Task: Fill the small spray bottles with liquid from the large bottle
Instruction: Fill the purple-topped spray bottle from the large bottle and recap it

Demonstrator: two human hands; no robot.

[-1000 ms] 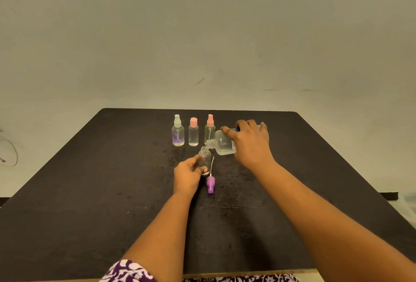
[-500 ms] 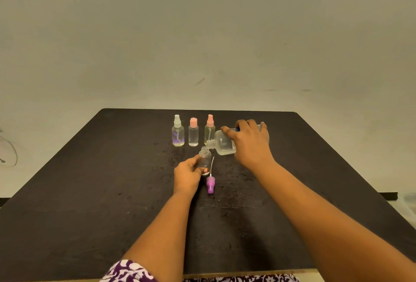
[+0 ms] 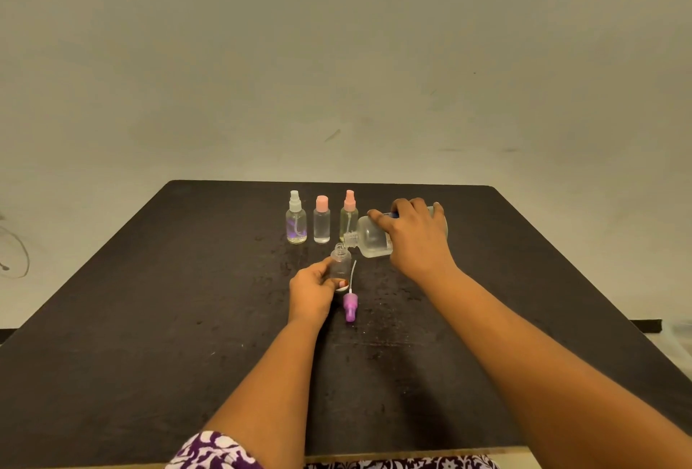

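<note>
Right hand (image 3: 415, 240) curls over the large bottle (image 3: 370, 240) and holds it tipped on its side. The open neck points left and down, just beside the mouth of the uncapped small bottle (image 3: 340, 262). Left hand (image 3: 312, 290) pinches that small bottle low on its body, upright near the middle of the surface (image 3: 149, 318). A purple spray top (image 3: 350, 306) lies flat just right of the left hand, its dip tube running up beside the bottle.

Toward the far edge stand a white-topped bottle (image 3: 296, 223), a pink-capped bottle (image 3: 322, 225) and a pink-sprayer bottle (image 3: 349, 215), the last partly behind the large bottle's neck. Broad stretches of surface run out to the left and right edges.

The right hand hides the large bottle's base and most of its label. Whether liquid is flowing cannot be made out. Both near corners are cut off, and patterned cloth (image 3: 213, 450) overlaps the near edge.
</note>
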